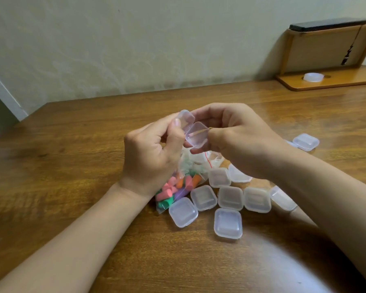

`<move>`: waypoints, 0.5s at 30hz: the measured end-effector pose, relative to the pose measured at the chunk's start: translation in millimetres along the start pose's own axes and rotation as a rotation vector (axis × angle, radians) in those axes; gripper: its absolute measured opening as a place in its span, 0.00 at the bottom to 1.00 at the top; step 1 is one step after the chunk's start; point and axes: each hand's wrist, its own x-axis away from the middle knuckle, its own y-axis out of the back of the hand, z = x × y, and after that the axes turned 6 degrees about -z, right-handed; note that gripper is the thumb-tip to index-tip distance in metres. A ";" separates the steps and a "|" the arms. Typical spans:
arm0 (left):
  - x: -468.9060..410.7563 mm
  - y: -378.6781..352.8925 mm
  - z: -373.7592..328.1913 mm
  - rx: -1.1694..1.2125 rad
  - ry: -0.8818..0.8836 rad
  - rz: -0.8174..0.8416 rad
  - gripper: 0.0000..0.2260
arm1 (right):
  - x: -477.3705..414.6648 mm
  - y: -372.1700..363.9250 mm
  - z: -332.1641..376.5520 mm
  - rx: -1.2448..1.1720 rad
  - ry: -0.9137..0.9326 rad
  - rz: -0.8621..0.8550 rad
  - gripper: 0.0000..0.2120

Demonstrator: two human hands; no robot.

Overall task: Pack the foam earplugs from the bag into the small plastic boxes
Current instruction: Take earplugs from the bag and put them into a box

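Observation:
A small clear plastic box [195,134] is held open above the table, its lid [186,117] tilted up. My left hand [152,153] grips it from the left with thumb and fingers, and my right hand [237,136] pinches its right edge. Nothing coloured shows inside it. Below the hands lies a clear plastic bag [178,187] holding several pink, orange, green and purple foam earplugs. Several closed small clear boxes [230,197] lie clustered to the right of the bag.
The wooden table [72,166] meets a pale wall at the back. One more small box [305,142] lies apart on the right. A wooden stand [330,79] at the back right carries a white ring-shaped object [313,77] and a dark flat device [325,25] on top.

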 end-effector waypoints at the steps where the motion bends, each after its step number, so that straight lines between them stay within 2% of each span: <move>1: 0.3 -0.5 0.2 0.021 0.072 -0.007 0.13 | 0.5 0.2 1.8 0.004 -0.004 0.014 0.19; 4: 1.2 -2.5 4.4 0.080 0.206 -0.014 0.10 | 1.2 1.8 5.2 0.136 0.008 -0.026 0.20; 8: -1.2 -2.4 7.7 0.078 0.296 0.044 0.12 | -2.9 17.3 5.2 0.532 0.154 -0.186 0.13; 11: -1.5 -1.6 7.6 0.080 0.364 0.094 0.15 | -2.3 24.8 4.5 0.772 0.151 -0.077 0.11; 15: -1.1 -1.4 8.0 0.145 0.414 0.118 0.18 | 0.6 19.8 1.3 0.893 0.146 0.086 0.06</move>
